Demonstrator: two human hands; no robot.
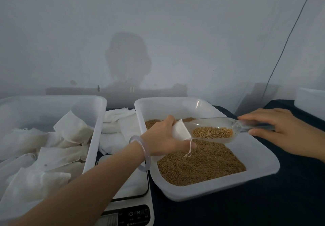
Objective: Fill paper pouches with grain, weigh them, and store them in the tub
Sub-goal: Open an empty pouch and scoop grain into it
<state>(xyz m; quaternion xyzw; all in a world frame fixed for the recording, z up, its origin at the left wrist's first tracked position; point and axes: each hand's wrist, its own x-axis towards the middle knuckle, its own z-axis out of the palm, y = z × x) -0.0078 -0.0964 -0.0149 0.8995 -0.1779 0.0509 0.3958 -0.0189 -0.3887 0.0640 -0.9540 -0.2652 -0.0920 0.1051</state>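
Scoop of grain held at the mouth of a paper pouch, over the grain tray.
The left hand [161, 134], a pale bangle [144, 153] on its wrist, grips a white pouch [180, 131]. The right hand [277, 130] holds a clear scoop [211, 129] by the handle, its tip at the pouch. Below them is the tray [260, 169] of grain [202, 164]. At left stands a tub [95, 138] of filled pouches [52, 155], with a scale [133, 199] near, between tub and tray.
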